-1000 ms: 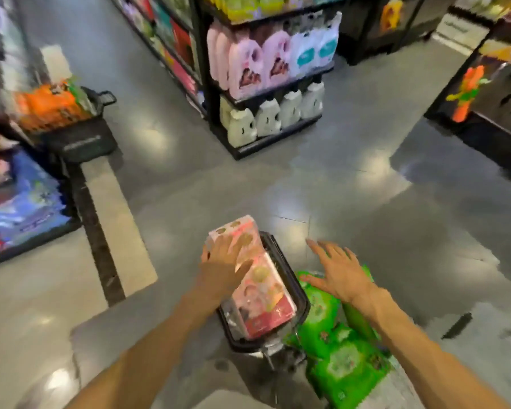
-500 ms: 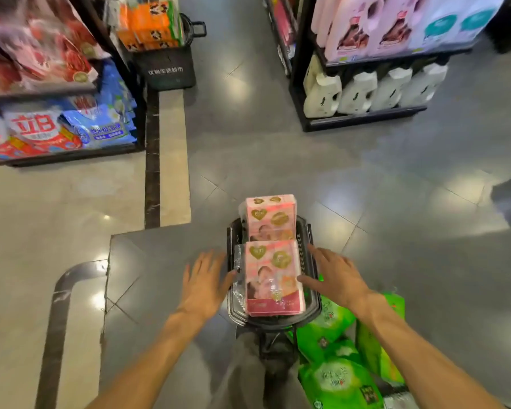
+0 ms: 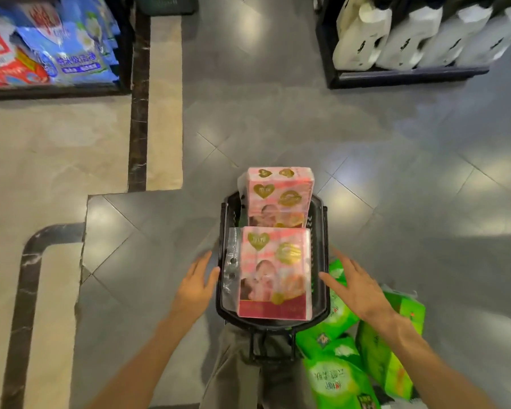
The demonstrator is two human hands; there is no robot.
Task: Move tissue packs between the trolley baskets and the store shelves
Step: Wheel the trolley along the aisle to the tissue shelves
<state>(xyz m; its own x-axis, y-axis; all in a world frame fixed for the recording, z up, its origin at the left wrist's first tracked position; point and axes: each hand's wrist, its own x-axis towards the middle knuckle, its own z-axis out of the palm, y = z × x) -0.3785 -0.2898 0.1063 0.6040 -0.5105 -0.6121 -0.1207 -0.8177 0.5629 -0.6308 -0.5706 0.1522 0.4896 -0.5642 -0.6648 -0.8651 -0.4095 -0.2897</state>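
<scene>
Two pink tissue packs lie in the black trolley basket [image 3: 322, 231]: a near pack [image 3: 273, 273] and a far pack [image 3: 279, 196] that sticks out over the front rim. My left hand [image 3: 196, 286] hovers open at the basket's left rim, fingertips close to it. My right hand [image 3: 356, 286] is spread open just right of the basket, above several green tissue packs [image 3: 340, 376] lying lower at the right. Neither hand holds anything.
A low shelf with blue and red bags [image 3: 56, 51] stands at the far left. A black shelf with white jugs [image 3: 410, 39] is at the far right. Grey tiled floor [image 3: 307, 122] lies ahead, with a dark marble strip [image 3: 139, 98] on the left.
The view has swung down and forward towards the shelves. My left hand let go of the pink pack and both hands drew out to the basket's sides.
</scene>
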